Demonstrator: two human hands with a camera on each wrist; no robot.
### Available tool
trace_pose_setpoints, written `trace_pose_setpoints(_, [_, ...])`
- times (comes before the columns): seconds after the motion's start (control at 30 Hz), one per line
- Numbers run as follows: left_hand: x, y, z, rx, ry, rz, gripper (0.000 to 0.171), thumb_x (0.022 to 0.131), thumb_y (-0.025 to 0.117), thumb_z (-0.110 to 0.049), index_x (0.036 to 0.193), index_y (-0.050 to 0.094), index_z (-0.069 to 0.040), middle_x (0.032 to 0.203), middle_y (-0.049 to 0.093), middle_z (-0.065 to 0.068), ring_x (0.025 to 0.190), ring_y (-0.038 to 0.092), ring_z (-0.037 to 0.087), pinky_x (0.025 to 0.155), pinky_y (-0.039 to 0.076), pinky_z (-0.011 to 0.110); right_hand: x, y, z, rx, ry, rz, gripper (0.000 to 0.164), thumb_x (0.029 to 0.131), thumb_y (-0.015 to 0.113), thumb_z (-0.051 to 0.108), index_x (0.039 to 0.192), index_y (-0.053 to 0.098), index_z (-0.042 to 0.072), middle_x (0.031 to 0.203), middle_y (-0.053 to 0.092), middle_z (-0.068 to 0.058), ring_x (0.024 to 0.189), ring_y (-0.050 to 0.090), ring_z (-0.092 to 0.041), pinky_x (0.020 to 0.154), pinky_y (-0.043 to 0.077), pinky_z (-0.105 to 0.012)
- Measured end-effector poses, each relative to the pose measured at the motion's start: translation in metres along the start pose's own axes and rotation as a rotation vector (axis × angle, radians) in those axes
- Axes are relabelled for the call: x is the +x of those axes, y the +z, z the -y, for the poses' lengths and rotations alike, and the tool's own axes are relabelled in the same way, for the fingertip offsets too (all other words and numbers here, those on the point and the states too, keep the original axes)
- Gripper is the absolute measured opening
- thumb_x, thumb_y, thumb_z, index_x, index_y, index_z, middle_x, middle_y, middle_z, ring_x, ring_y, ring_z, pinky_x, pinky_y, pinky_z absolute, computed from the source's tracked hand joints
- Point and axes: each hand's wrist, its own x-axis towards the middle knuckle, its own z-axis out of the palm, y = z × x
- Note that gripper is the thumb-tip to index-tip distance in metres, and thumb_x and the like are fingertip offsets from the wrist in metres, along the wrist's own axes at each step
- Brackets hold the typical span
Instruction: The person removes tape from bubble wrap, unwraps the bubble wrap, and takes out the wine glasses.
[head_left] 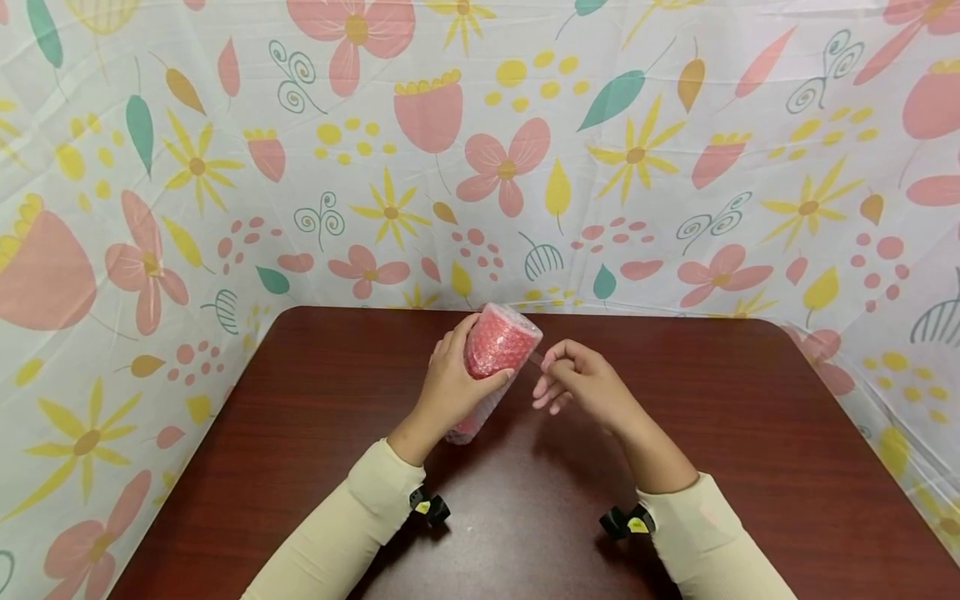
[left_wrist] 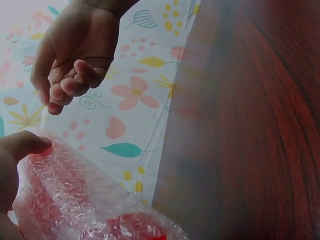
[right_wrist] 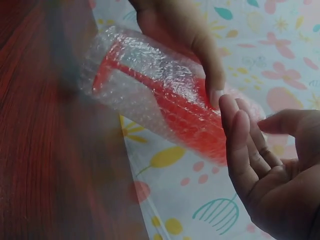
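Note:
A red stemmed goblet (right_wrist: 187,117) shows through a roll of clear bubble wrap (head_left: 491,354), its foot and stem plainest in the right wrist view. My left hand (head_left: 453,375) grips the wrapped bundle around its side, thumb across the front, and holds it tilted above the table. To the right of the bundle's upper end is my right hand (head_left: 588,383), with thumb and forefinger pinching a thin clear strip that looks like tape (head_left: 536,358). That strip runs toward the wrap; its far end is hard to make out. The other right fingers are loosely bent.
A dark reddish-brown wooden table (head_left: 300,467) lies under both hands. Behind it and along both sides hangs a white cloth (head_left: 547,242) with flower and leaf prints. Small black cameras (head_left: 431,506) sit at both wrists below cream sleeves (head_left: 352,517).

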Motion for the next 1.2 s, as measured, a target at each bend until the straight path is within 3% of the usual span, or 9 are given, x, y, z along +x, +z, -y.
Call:
trace_pose_setpoints(0.17, [0.0,0.0004,0.001,-0.024,-0.013,0.01,0.094,0.075,0.087,-0.044,0.152,0.038,-0.022,0.139,0.055,0.009,0.12,0.053,0.028,0.099,0.047,0.051,0.0025,0.0004,-0.0027,-0.031,-0.015,-0.023,0.02,0.103,0.057,0.017,0.105,0.051,-0.002,0.079,0.073,-0.013,0.072,0.076,-0.026,0.06,0.06,-0.039])
trace_pose_setpoints(0.6, [-0.0035,0.003,0.0011,-0.078,-0.034,0.058,0.097,0.077,0.086,-0.047,0.154,0.034,-0.023,0.139,0.049,0.01,0.118,0.058,0.026,0.096,0.053,0.048,0.0028,0.0018,-0.0051,-0.027,-0.085,0.019,0.028,0.108,0.042,0.01,0.125,0.042,-0.012,0.106,0.065,-0.041,0.081,0.076,-0.022,0.068,0.061,-0.036])
trace_pose_setpoints(0.87, [-0.0041,0.003,0.0021,-0.084,-0.029,0.052,0.099,0.076,0.087,-0.045,0.155,0.032,-0.024,0.136,0.046,0.011,0.114,0.057,0.026,0.094,0.053,0.046,0.0025,0.0025,-0.0031,-0.025,-0.04,-0.003,0.023,0.107,0.047,0.012,0.117,0.042,-0.009,0.115,0.069,-0.033,0.087,0.077,-0.022,0.07,0.061,-0.035])
trace_pose_setpoints(1.1, [-0.0033,0.0031,0.002,-0.092,-0.039,0.057,0.101,0.075,0.087,-0.046,0.156,0.03,-0.025,0.136,0.049,0.011,0.114,0.057,0.026,0.094,0.053,0.046,0.0011,0.003,-0.0004,-0.018,-0.018,-0.034,0.02,0.104,0.049,0.01,0.113,0.048,-0.008,0.08,0.067,-0.019,0.064,0.071,-0.022,0.059,0.058,-0.035])
trace_pose_setpoints(1.2, [-0.0027,0.0036,0.0026,-0.093,-0.042,0.071,0.102,0.076,0.086,-0.046,0.157,0.029,-0.024,0.137,0.05,0.01,0.116,0.057,0.026,0.096,0.052,0.046,0.0015,0.0029,-0.0007,0.016,-0.004,-0.028,0.016,0.103,0.048,0.009,0.111,0.049,-0.006,0.08,0.067,-0.013,0.065,0.072,-0.022,0.06,0.059,-0.036])
